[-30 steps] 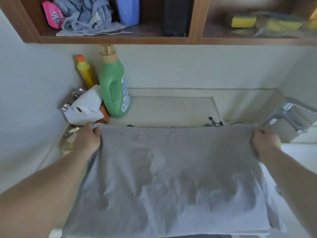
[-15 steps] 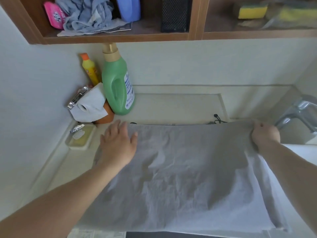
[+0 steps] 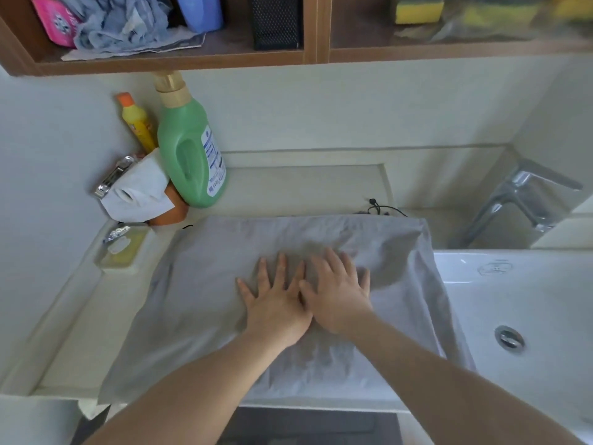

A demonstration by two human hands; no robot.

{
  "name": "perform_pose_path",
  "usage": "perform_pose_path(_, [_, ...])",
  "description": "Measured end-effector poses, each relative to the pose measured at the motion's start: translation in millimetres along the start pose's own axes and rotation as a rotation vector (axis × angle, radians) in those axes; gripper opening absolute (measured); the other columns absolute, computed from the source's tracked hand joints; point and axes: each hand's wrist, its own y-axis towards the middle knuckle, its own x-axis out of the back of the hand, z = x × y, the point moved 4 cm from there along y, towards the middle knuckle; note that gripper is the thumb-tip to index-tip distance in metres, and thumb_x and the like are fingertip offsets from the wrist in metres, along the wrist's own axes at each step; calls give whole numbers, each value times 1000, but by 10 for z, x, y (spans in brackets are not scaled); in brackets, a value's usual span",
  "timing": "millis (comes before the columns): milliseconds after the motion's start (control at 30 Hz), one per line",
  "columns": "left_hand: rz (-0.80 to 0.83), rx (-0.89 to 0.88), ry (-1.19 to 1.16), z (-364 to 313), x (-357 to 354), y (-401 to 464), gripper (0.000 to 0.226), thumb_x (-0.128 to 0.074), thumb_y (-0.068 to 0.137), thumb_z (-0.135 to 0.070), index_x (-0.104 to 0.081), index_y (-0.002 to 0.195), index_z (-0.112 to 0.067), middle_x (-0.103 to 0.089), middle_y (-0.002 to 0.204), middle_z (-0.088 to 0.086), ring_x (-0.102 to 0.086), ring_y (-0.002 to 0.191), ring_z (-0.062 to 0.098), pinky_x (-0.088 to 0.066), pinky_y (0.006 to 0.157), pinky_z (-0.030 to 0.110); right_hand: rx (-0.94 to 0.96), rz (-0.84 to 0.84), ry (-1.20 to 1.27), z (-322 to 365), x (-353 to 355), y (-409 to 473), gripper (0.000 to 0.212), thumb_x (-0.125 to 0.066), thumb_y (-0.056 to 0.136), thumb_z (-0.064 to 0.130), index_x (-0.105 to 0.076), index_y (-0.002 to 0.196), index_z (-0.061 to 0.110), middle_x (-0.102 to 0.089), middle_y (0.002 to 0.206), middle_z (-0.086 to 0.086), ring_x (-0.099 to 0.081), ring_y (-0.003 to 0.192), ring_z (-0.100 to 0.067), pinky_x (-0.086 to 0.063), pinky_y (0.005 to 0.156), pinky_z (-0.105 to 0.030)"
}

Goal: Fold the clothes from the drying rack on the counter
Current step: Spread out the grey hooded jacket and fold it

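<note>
1. A grey garment (image 3: 199, 300) lies spread on the pale counter (image 3: 73, 348) in the middle of the frame. It is thin, soft cloth, lightly creased, folded into a broad rectangle.
2. Its long axis runs left to right across the frame. Its far edge lies along the back of the counter, its near edge hangs slightly over the front lip, and its right edge droops onto the rim of the white basin (image 3: 529, 300).
3. The left hand (image 3: 276, 303) lies flat on the middle of the cloth, fingers straight and fanned, palm down, gripping nothing.
4. The right hand (image 3: 340, 293) lies flat just beside it, thumbs touching or nearly so, fingers likewise straight and pressing the fabric; it grips nothing either.
5. At the far edge a thin black cord (image 3: 378, 208) peeks out from behind the cloth.
6. At the left of the frame a shallow soap dish (image 3: 123, 252) sits in the counter's corner, close to the garment's far left corner.
7. Behind it, in the upper left, stand a glossy green plastic bottle (image 3: 189, 155) with a gold cap, a slim yellow bottle (image 3: 138, 123) with an orange cap, and a white paper roll (image 3: 138, 191) on a chrome holder.
8. At the right a chrome tap (image 3: 519, 200) rises over the smooth basin, whose metal drain (image 3: 509, 337) shows at the lower right.
9. Along the top runs a wooden shelf (image 3: 192, 61) holding crumpled blue-grey cloth (image 3: 122, 24) and yellow sponges (image 3: 418, 8).
</note>
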Motion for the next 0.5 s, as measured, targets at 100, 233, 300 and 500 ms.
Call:
perform_pose_path(100, [-32, -30, 38, 127, 23, -5, 68, -14, 99, -64, 8, 160, -40, 22, 169, -7, 22, 155, 28, 5, 115, 73, -1, -27, -121, -209, -196, -69, 69, -21, 96, 72, -20, 157, 39, 1, 170, 10, 10, 156, -17, 4, 122, -62])
perform_pose_path(233, [-67, 19, 1, 465, 19, -102, 74, -3, 97, -71, 8, 161, -37, 19, 169, -7, 20, 155, 25, 8, 121, 63, -1, -66, -270, -574, -174, -98, 70, -5, 95, 75, -2, 159, 45, 10, 170, 12, 14, 156, -18, 9, 121, -63])
perform_pose_path(300, [-96, 80, -18, 716, -3, -182, 73, -4, 97, -70, 8, 162, -36, 17, 170, -6, 18, 156, 25, 6, 123, 58, -9, -61, -291, -646, -156, -112, 72, -1, 94, 77, 3, 159, 45, 13, 169, 12, 16, 156, -20, 11, 121, -63])
perform_pose_path(500, [-123, 286, -35, 1769, -94, -598, 74, -2, 97, -69, 2, 163, -34, 2, 172, -2, 2, 158, 24, -7, 125, 54, -103, -47, -270, -618, -110, -122, 65, -28, 95, 54, -18, 157, 35, 5, 170, 7, 11, 156, -25, 0, 120, -67])
